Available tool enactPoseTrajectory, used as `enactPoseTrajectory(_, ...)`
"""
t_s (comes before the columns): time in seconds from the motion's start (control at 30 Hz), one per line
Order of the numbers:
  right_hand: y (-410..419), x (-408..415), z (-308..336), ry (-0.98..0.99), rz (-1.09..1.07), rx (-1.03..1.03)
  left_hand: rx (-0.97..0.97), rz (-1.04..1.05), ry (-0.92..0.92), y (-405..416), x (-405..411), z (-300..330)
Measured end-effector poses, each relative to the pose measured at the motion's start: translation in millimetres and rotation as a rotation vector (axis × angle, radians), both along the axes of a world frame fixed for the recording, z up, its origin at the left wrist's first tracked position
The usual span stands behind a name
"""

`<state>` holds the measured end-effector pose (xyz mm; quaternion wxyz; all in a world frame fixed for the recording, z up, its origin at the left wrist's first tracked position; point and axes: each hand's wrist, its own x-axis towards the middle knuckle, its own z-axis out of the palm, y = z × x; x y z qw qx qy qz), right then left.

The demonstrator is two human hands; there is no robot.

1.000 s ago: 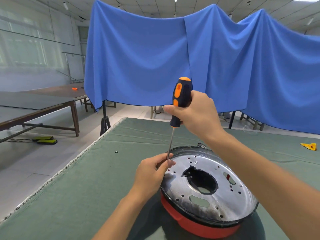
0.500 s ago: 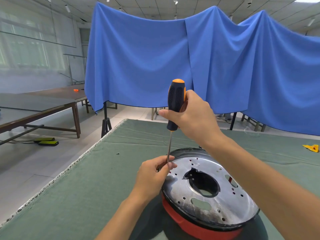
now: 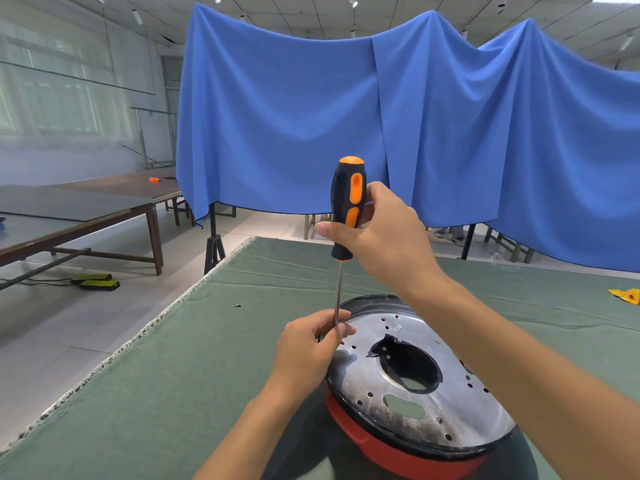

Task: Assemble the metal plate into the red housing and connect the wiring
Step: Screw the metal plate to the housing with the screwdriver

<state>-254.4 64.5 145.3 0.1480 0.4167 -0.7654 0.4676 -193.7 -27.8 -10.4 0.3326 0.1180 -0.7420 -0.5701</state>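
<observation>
A round shiny metal plate (image 3: 429, 403) with a large centre hole and many small holes lies on top of the red housing (image 3: 374, 445), on the green table. My right hand (image 3: 388, 237) grips the black-and-orange handle of a screwdriver (image 3: 346, 206), held upright. Its thin shaft runs down to the plate's left rim. There my left hand (image 3: 311, 348) pinches the lower end of the shaft between thumb and fingers. The tip and any screw under it are hidden by my fingers. No wiring shows.
The green cloth-covered table (image 3: 194, 375) has its left edge close by, with a tiny dark screw (image 3: 237, 305) lying on it. A yellow object (image 3: 627, 295) sits at the far right. Blue drapes (image 3: 415, 133) hang behind; brown tables (image 3: 86, 209) stand to the left.
The screwdriver handle has turned in my right hand, its orange stripe now facing me. My left hand stays pinched on the shaft at the plate's rim.
</observation>
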Motion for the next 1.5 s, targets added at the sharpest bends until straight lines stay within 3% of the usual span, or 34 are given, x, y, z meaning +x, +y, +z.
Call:
enactPoseTrajectory(0.13, 5.5, -1.1, 2.6, -0.125, 0.204, 0.06, -0.005, -0.004, 0.007, 0.0, -1.7, 1.3)
enactPoseTrajectory(0.3, 2.7, -7.9, -2.8, -0.044, 0.014, 0.001, -0.008, -0.013, -0.014, -0.1, -3.1, 0.2)
enactPoseTrajectory(0.47, -2.5, -0.4, -15.4, -0.092, 0.051, -0.062, 0.106, -0.039, -0.009, -1.1, -3.3, -0.9)
enactPoseTrajectory(0.63, -2.7, 1.2, -32.9, -0.06, 0.022, 0.14, -0.101, 0.009, -0.053, -4.4, -5.0, 0.3)
enactPoseTrajectory(0.83, -9.2, 1.1, -34.7, 0.014, -0.047, 0.14, -0.089, 0.03, -0.079, -0.9, -3.7, 0.8)
enactPoseTrajectory(1.0, -14.6, 2.6, -38.2, 0.004, -0.033, 0.094, -0.283, 0.089, -0.029, 0.8, 0.7, 6.6)
enactPoseTrajectory(1.1, -14.3, -0.6, -30.6, 0.007, -0.024, -0.006, -0.29, 0.056, 0.003, 5.0, 1.5, 12.8)
enactPoseTrajectory(1.27, -9.5, -8.2, -27.5, -0.255, 0.064, -0.07, -0.375, 0.109, -0.038, 4.6, 1.4, 5.6)
enactPoseTrajectory(1.4, 6.9, -12.3, -25.8, -0.203, 0.007, -0.036, -0.286, 0.138, 0.053, 9.0, 2.5, 6.8)
enactPoseTrajectory(1.5, 23.5, -17.4, -13.5, -0.45, 0.218, -0.055, -0.261, 0.215, 0.127, 8.9, 1.1, 7.8)
